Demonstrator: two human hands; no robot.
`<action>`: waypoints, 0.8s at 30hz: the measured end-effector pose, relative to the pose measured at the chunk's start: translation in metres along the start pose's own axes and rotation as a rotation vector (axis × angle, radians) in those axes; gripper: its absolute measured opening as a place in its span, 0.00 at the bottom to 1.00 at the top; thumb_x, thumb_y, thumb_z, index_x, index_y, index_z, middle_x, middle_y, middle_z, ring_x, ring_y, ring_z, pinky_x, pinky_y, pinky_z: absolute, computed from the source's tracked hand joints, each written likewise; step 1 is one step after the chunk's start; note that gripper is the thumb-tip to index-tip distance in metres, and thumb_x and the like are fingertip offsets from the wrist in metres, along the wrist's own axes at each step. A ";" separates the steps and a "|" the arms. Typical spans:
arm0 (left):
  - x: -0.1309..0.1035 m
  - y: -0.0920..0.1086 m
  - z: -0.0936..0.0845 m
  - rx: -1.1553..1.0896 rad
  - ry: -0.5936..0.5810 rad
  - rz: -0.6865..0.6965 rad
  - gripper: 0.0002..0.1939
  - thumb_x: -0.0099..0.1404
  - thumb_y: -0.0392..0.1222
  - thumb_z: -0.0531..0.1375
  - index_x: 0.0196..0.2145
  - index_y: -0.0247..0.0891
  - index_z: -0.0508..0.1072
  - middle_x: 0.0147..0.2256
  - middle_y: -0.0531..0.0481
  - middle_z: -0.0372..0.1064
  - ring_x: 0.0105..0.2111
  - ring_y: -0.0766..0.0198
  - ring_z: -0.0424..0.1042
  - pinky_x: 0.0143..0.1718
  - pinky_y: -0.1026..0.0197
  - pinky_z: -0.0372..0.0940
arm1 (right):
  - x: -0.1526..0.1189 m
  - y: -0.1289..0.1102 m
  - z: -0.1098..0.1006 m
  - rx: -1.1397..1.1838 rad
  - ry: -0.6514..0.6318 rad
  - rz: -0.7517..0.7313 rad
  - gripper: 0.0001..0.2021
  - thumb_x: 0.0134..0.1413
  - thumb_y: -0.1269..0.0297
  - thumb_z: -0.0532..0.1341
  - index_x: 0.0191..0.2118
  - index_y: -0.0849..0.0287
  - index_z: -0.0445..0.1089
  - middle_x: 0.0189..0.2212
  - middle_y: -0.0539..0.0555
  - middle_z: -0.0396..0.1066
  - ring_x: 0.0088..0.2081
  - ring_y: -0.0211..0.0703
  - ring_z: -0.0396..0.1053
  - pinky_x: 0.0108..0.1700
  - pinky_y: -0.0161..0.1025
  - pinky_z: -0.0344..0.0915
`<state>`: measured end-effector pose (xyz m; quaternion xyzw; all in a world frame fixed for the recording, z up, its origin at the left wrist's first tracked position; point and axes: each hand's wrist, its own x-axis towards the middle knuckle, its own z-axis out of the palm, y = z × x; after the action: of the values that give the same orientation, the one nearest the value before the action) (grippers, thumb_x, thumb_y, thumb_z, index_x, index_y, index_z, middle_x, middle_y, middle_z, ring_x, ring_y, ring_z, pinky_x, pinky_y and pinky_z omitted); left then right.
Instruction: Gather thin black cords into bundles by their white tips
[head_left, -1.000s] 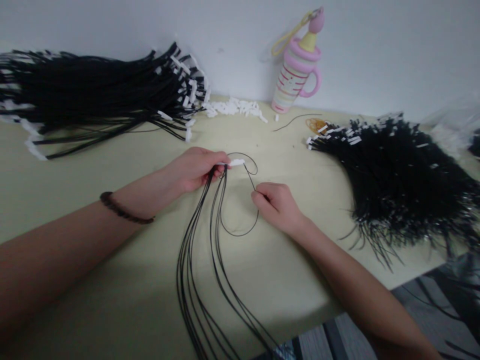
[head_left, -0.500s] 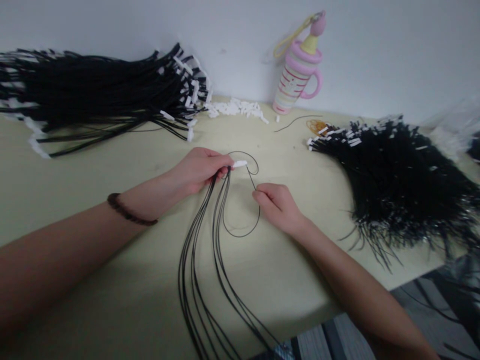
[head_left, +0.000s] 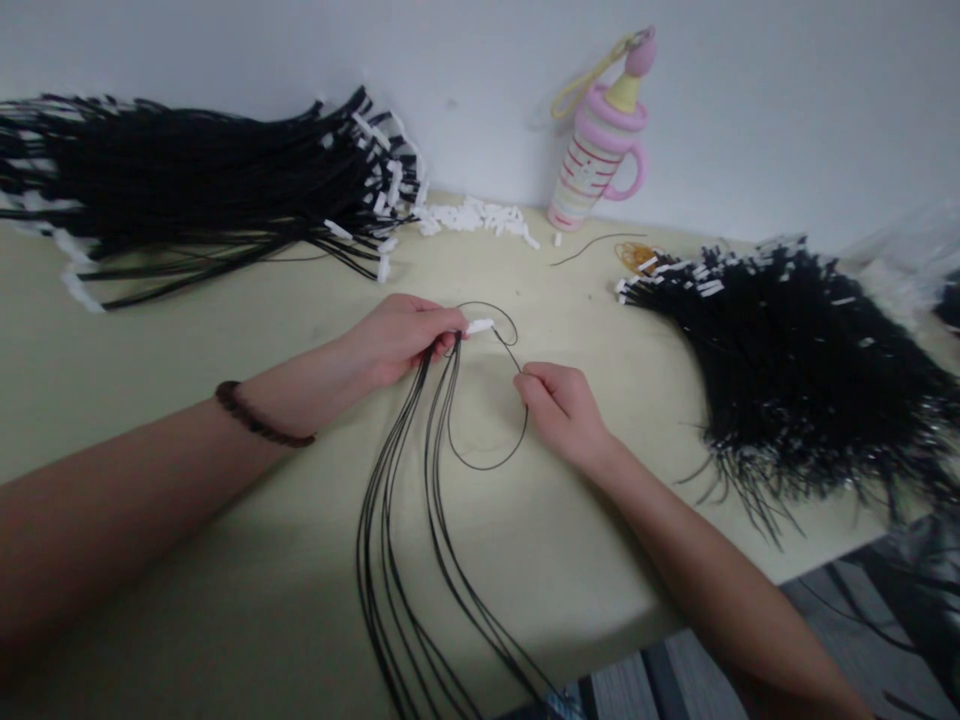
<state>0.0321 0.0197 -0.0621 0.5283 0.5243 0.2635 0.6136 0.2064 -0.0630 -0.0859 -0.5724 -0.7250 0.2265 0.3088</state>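
Note:
My left hand (head_left: 414, 338) pinches several black cords (head_left: 384, 470) together with a white connector (head_left: 480, 326) that sticks out to the right of its fingertips. The cords hang down from it over the front of the table. From the connector a thin black wire (head_left: 509, 349) runs to my right hand (head_left: 559, 402), which is closed on it. A loop of the wire (head_left: 484, 468) curves down between both hands, and a smaller one arcs above the connector.
A big bundle of black cords (head_left: 202, 180) lies at the back left, another (head_left: 795, 370) at the right. Loose white connectors (head_left: 476, 216), a pink cup (head_left: 592, 150), a stray wire (head_left: 592, 243) and orange bands (head_left: 636, 256) are along the back of the table (head_left: 285, 560).
My right hand has moved slightly right, drawing the wire a little farther from the connector. My left hand has stayed almost where it was.

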 end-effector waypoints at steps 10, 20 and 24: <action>0.000 0.000 0.000 0.043 -0.026 0.039 0.14 0.53 0.32 0.56 0.12 0.34 0.64 0.12 0.55 0.57 0.14 0.74 0.54 0.16 0.68 0.47 | -0.002 -0.003 -0.001 0.059 -0.039 -0.007 0.16 0.56 0.66 0.48 0.18 0.60 0.53 0.15 0.46 0.53 0.21 0.32 0.53 0.25 0.32 0.48; -0.002 0.001 -0.003 0.171 -0.149 0.084 0.13 0.50 0.32 0.56 0.11 0.36 0.65 0.12 0.55 0.56 0.14 0.73 0.53 0.17 0.67 0.47 | -0.001 0.000 -0.001 -0.132 0.038 -0.137 0.10 0.55 0.69 0.50 0.23 0.60 0.57 0.22 0.49 0.57 0.27 0.35 0.57 0.30 0.33 0.53; 0.004 -0.010 -0.007 0.296 -0.252 0.137 0.09 0.49 0.37 0.58 0.14 0.37 0.68 0.14 0.54 0.58 0.15 0.72 0.52 0.17 0.66 0.45 | -0.001 0.001 0.004 -0.101 0.141 -0.234 0.08 0.56 0.68 0.51 0.28 0.60 0.62 0.31 0.56 0.63 0.37 0.40 0.62 0.40 0.36 0.60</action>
<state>0.0244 0.0223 -0.0722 0.6757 0.4394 0.1566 0.5708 0.2048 -0.0638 -0.0899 -0.5133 -0.7739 0.1114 0.3538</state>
